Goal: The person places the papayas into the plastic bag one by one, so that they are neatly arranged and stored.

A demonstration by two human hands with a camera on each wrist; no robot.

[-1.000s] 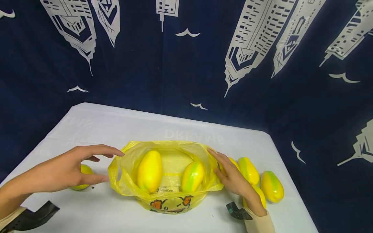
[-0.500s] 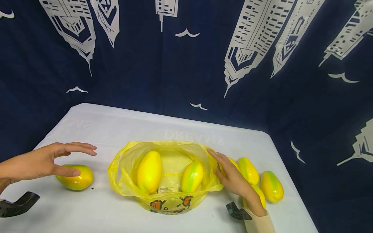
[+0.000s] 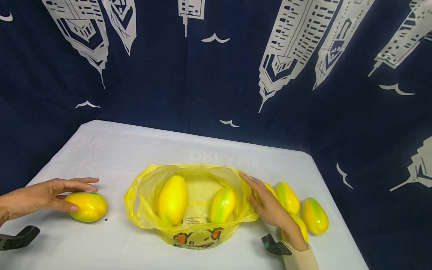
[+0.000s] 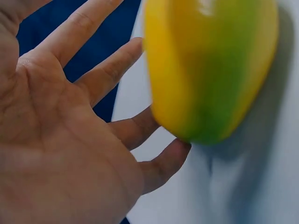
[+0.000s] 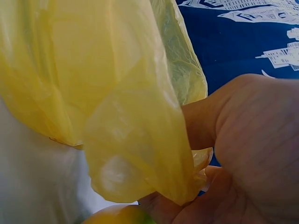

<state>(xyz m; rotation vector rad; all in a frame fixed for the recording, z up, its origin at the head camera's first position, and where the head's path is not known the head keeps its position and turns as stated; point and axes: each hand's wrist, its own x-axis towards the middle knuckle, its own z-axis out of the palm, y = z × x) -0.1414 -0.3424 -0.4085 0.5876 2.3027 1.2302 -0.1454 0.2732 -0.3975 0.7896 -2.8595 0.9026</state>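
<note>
My left hand (image 3: 40, 198) is at a yellow-green mango (image 3: 89, 207) on the left of the table, thumb on its near side and fingers on the far side. In the left wrist view the spread, nearly straight fingers (image 4: 110, 72) lie beside the mango (image 4: 210, 70), their tips at its edge. A yellow plastic bag (image 3: 195, 235) stands with its mouth open in the middle, with one larger mango (image 3: 173, 200) and one smaller mango (image 3: 223, 204) inside. My right hand (image 3: 270, 208) holds the bag's right rim; the right wrist view shows the bag film (image 5: 135, 121) hiding some fingers.
Several more mangoes, including one at the far right (image 3: 315, 216), lie on the white table (image 3: 135, 146) beside and partly behind the right forearm. A navy cloth (image 3: 202, 82) with white building prints hangs behind the table. A small dark speck (image 3: 106, 219) lies near the left mango.
My left hand has left the bag's left side, moved left and come down around the single mango. The right hand stays at the bag's rim, and the bag has kept its shape.
</note>
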